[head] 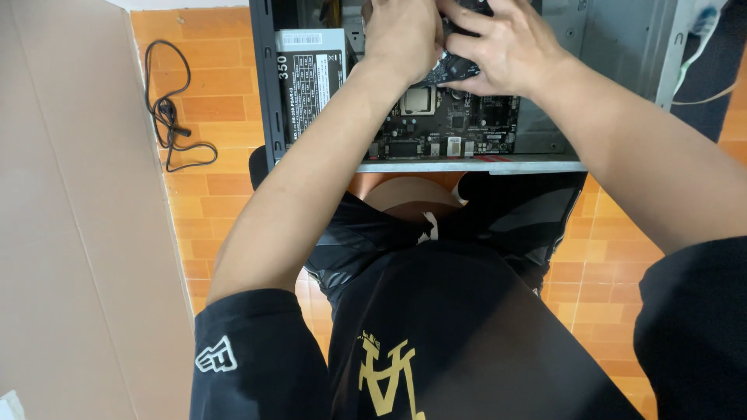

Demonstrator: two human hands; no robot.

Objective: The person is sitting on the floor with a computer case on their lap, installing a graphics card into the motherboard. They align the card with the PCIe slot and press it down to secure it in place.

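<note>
1. You see an orange tiled floor, evenly lit.
2. A large cardboard sheet covers the left side.
3. A black cable lies coiled on the floor.

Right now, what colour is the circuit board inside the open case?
Black, with a silver square socket; the circuit board shows in the head view.

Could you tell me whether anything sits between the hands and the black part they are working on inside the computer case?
Nothing visible does. The left hand and right hand both rest directly on the black part, above the motherboard in the case.
</note>
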